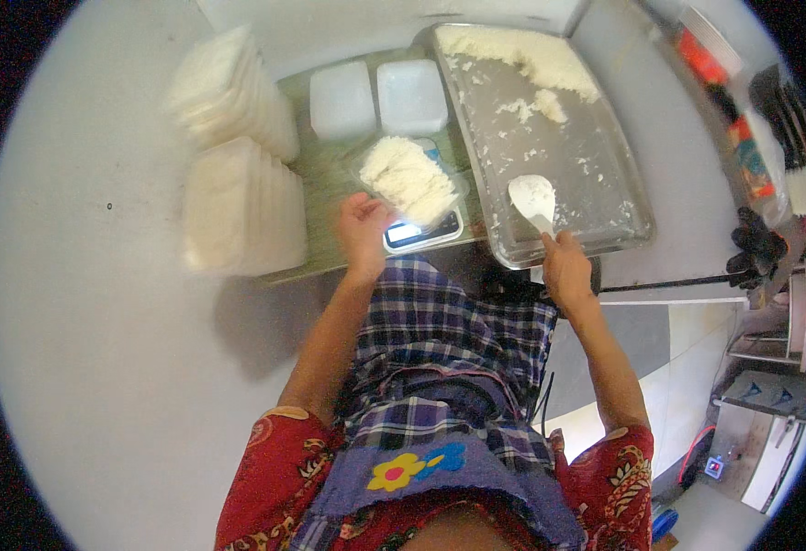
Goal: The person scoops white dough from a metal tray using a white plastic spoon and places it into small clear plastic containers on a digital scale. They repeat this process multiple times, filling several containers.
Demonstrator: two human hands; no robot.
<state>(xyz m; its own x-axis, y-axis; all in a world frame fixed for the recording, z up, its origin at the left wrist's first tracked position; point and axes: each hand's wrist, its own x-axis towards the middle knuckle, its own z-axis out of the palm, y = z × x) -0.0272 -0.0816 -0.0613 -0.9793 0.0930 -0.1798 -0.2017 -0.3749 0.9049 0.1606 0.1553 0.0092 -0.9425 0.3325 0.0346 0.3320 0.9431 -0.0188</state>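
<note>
My right hand [568, 272] is closed around the handle of a white rice paddle [533, 198]. The paddle's blade, with white grains on it, is over the near part of a metal tray [547, 155]. A clear plastic container heaped with cooked white rice [410, 179] rests on a digital scale [437, 235] with a lit display. Beside the container's near left corner is my left hand [365, 224], its fingers bent together; whether they touch the rim cannot be made out.
White rice [541, 58] is banked along the tray's far end, with scattered grains nearer. Behind the scale sit two lidded or empty-looking translucent containers [412, 96]. Tall stacks of similar containers [241, 206] stand at the left. Black gloves or cloth [754, 251] hang at the right.
</note>
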